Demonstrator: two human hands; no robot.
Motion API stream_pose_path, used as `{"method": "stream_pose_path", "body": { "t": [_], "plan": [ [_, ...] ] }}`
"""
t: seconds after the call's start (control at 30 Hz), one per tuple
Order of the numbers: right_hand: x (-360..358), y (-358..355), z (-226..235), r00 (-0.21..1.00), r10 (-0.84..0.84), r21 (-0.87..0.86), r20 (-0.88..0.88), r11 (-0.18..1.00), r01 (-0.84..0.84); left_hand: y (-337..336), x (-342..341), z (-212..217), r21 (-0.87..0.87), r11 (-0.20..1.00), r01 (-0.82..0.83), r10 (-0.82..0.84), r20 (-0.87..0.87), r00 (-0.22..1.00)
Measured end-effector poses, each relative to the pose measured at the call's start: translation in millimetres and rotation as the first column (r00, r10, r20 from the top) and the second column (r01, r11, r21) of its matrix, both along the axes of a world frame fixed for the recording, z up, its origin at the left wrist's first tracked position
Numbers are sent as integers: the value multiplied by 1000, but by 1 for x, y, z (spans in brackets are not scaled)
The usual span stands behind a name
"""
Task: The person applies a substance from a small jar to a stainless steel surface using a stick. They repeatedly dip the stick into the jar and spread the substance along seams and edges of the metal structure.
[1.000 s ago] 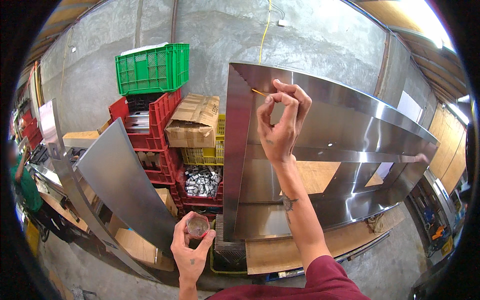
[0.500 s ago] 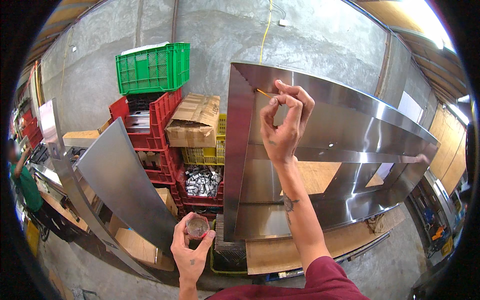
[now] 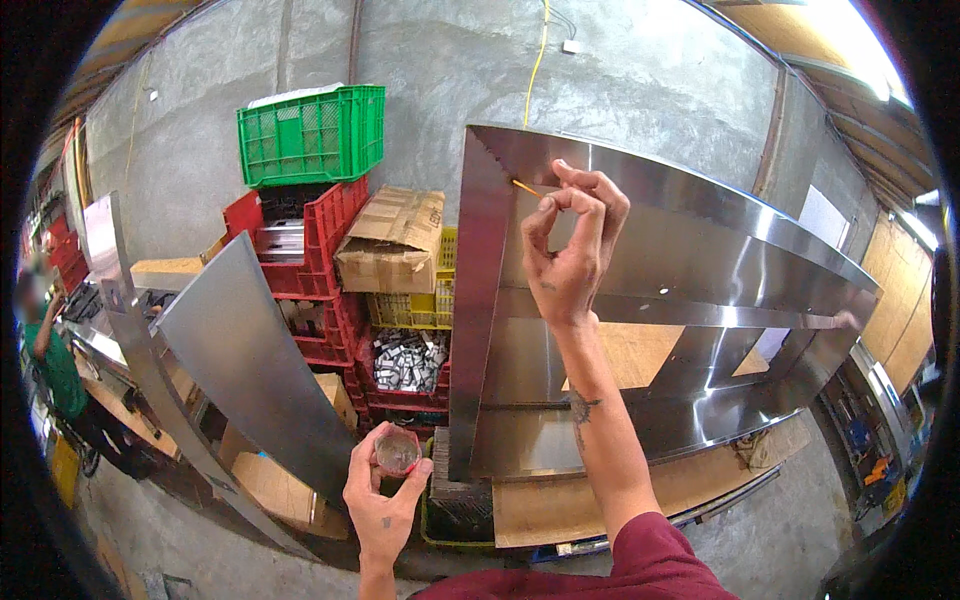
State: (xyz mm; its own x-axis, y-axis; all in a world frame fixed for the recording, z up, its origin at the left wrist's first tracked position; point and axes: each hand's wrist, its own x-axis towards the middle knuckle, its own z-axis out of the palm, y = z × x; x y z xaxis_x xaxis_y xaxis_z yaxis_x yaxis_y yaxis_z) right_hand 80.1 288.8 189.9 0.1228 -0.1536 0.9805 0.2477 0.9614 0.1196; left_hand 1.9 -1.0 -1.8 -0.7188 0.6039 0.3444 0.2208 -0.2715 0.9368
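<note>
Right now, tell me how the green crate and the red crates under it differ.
The green crate sits on top of the stack, against the grey wall; the red crates stand below it, stacked several high down to the floor area. The green crate shows a pale sheet at its rim; the upper red crate holds shiny metal parts. Both are plastic, with lattice walls.

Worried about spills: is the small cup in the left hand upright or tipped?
Upright: the cup shows its open mouth upward, held by the left hand.
</note>
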Motion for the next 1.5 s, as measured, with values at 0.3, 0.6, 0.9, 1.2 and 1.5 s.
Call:
{"method": "stream_pose_path", "body": {
  "t": [0.3,0.6,0.9,1.2,1.5],
  "plan": [
    [40,-113,-69,625,488,-428,609,866,-259,3,-19,-4,57,990,-126,138,-322,937],
    [29,-127,-112,502,395,-339,769,919,-203,7,-15,7,96,981,-170,195,-407,892],
    [37,-124,-109,529,610,-566,591,780,-268,8,-17,6,66,985,-161,174,-306,936],
    [38,-100,-91,651,634,-595,417,732,-332,15,-17,2,46,993,-113,121,-257,959],
    [3,-19,-20,963,261,-124,-62,956,-267,14,-8,7,52,997,-64,70,-118,991]
  ]
}}
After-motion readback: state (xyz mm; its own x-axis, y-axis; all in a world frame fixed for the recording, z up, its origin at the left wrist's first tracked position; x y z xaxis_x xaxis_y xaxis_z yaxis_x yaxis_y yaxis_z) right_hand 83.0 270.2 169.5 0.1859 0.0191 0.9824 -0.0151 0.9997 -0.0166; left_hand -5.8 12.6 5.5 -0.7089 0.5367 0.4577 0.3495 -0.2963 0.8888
